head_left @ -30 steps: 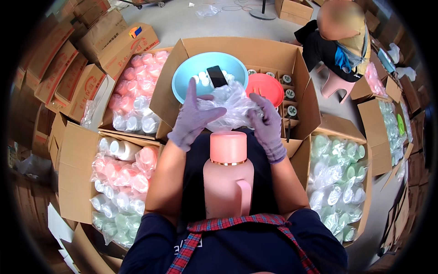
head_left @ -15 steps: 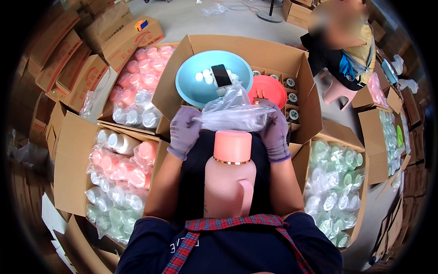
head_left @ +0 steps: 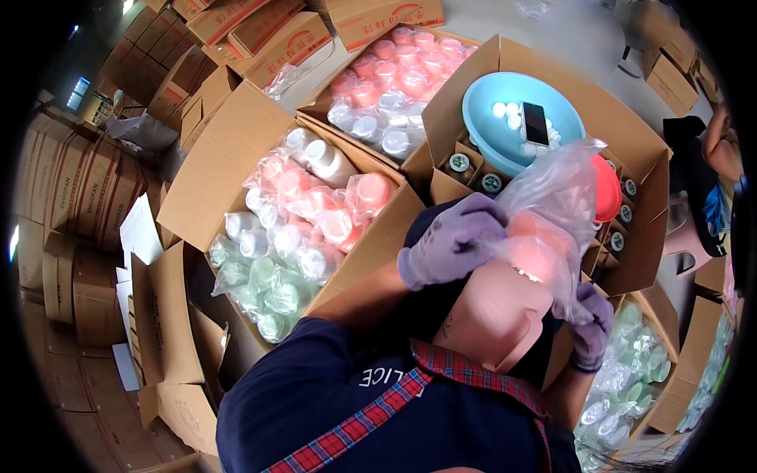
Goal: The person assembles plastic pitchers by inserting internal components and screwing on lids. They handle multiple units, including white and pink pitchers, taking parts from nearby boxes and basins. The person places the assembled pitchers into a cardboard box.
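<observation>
A pink water bottle (head_left: 489, 307) with a side handle leans against my lap, lid end pointing away from me. Over its lid hangs a clear plastic bag (head_left: 556, 189), its open edge drawn down around the lid and neck. Wearing a grey-purple glove, my left hand (head_left: 457, 243) pinches the bag's edge on the left of the lid. My right hand (head_left: 591, 325), gloved alike, grips the bag's edge on the right, beside the handle.
An open carton (head_left: 363, 260) of bagged pink, white and green bottles stands at left, another carton of green ones (head_left: 627, 378) at right. Ahead, a blue basin (head_left: 481, 102) with white caps and a phone (head_left: 535, 124) rests on a divided box beside a red dish (head_left: 605, 189). Someone sits far right.
The bag, stretched flat beyond the bottle before, now covers the lid. My hands have moved apart to either side of it. The head view has swung left, and the bottle appears tilted.
</observation>
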{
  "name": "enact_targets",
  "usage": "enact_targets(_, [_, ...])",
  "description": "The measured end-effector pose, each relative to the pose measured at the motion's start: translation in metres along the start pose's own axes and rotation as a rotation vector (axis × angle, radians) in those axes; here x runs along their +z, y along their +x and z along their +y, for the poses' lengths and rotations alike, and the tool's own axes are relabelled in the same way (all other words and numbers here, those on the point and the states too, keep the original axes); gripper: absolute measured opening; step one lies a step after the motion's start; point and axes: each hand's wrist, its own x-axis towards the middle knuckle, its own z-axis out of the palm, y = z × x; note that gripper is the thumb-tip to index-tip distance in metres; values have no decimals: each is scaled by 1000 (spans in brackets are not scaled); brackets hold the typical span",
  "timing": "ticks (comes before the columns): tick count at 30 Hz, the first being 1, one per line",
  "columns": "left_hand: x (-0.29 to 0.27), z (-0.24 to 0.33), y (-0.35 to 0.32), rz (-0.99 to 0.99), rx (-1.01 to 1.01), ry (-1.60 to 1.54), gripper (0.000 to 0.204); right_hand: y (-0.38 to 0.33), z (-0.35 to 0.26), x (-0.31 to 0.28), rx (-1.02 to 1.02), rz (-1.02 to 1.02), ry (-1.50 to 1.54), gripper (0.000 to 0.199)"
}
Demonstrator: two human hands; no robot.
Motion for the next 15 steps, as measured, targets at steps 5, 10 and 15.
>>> enact_targets(5, [24,17,-97,-25,-30,192,16,-44,-13,13,151,-255,-200,24])
enact_targets(10, [22,61,-95,134,38,424,25,-44,-51,43,-31,-191,-338,24])
enact_targets(15, [8,47,-133,-149,224,359,27,-88,-36,65,216,-607,-399,22])
